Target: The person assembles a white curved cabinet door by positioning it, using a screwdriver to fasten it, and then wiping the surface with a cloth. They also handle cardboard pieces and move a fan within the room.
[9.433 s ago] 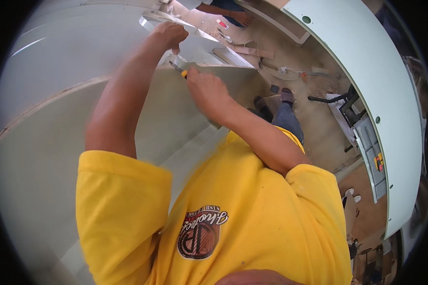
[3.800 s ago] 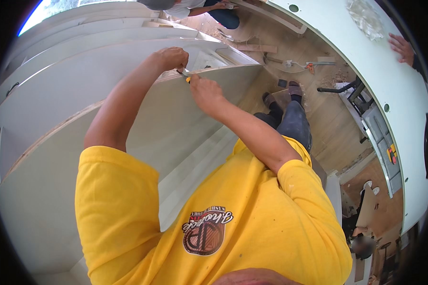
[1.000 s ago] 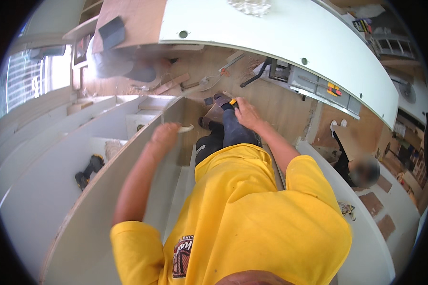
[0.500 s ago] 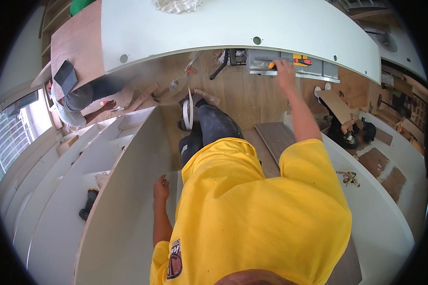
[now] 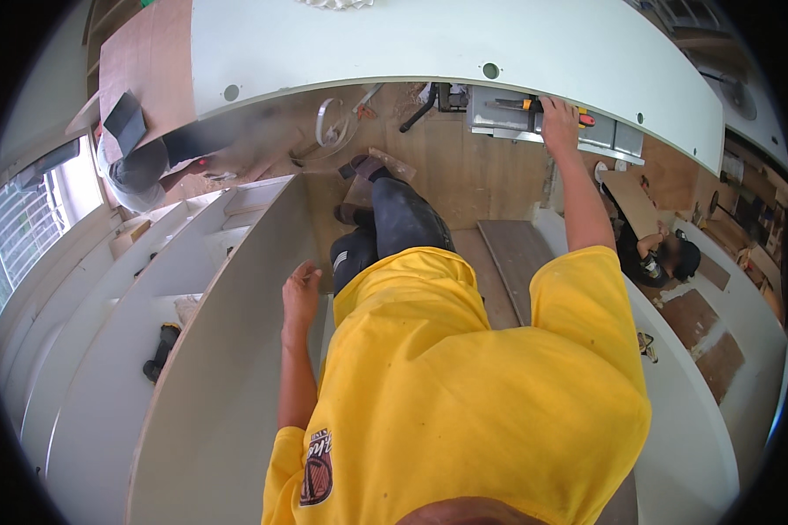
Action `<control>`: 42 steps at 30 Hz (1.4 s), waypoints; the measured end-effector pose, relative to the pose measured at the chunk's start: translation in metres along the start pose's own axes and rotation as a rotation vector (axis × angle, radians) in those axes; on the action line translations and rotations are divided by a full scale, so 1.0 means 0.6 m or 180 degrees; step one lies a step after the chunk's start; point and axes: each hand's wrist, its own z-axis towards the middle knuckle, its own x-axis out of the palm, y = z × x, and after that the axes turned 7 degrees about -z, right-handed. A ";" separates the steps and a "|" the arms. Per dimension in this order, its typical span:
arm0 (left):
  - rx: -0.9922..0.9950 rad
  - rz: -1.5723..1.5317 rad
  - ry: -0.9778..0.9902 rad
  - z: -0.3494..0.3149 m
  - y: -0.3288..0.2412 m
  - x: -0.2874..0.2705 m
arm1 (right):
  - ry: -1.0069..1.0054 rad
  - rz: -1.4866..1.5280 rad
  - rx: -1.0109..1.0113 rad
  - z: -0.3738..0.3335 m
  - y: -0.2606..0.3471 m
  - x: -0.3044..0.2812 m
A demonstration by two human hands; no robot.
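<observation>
My right hand reaches out to a grey tray-like surface beside the white panel. Its fingers are closed at the end of a yellow-and-black handled knife, whose narrow metal part points left. Beside that hand lies a red-and-black handled tool, partly covered by the fingers. My left hand hangs near the inner face of the pale cabinet side, fingers loosely bent and holding nothing. On the floor ahead of my feet rests a looped white strip.
A long white panel spans the front. Left stands a shelved cabinet carcass with a black-and-yellow power tool inside. One person bends at the far left; another handles a brown board at the right. A wooden board lies beside my legs.
My right hand has moved right along the grey surface with the knife. My left hand has risen slightly. The white strip, upright before my legs earlier, now lies farther away on the floor.
</observation>
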 end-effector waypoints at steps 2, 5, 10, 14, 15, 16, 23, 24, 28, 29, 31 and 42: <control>-0.0167 -0.0040 -0.0002 -0.001 -0.018 -0.008 | -0.0046 -0.0133 0.0520 0.001 0.008 -0.023; -0.0167 0.0052 -0.0103 -0.004 0.019 -0.005 | 0.0438 0.0327 0.0912 -0.003 0.007 -0.026; -0.0289 0.0331 -0.0031 -0.014 0.082 0.013 | -0.0252 0.0380 -0.0045 -0.026 0.008 -0.009; -0.0315 0.0204 0.0077 -0.036 0.062 0.006 | 0.0386 0.0090 -0.0115 -0.027 -0.012 0.024; -0.0327 0.0189 0.0036 -0.040 0.059 0.008 | 0.0602 -0.0008 -0.0205 -0.020 -0.015 0.021; -0.0341 0.0160 -0.0028 -0.043 0.057 0.011 | 0.0195 0.0078 -0.0405 -0.029 -0.026 0.036; 0.0650 0.0363 -0.0966 -0.107 -0.036 -0.089 | 0.0434 0.0416 -0.0848 -0.145 0.027 0.009; 0.0837 0.0574 -0.1347 -0.127 -0.043 -0.114 | 0.0434 0.0907 -0.0949 -0.137 0.078 -0.011; 0.1597 0.1158 -0.2725 -0.213 -0.082 -0.221 | 0.0726 0.2357 -0.1305 -0.119 0.350 -0.256; 0.1727 0.1226 -0.3051 -0.247 -0.097 -0.257 | 0.1049 0.2691 -0.1323 -0.109 0.420 -0.306; 0.1977 0.2205 -0.3750 -0.317 -0.137 -0.328 | 0.1293 0.3464 -0.1540 -0.088 0.547 -0.394; 0.1228 0.5249 -0.4330 -0.573 -0.293 -0.576 | 0.2246 0.5121 -0.3309 -0.142 0.839 -0.699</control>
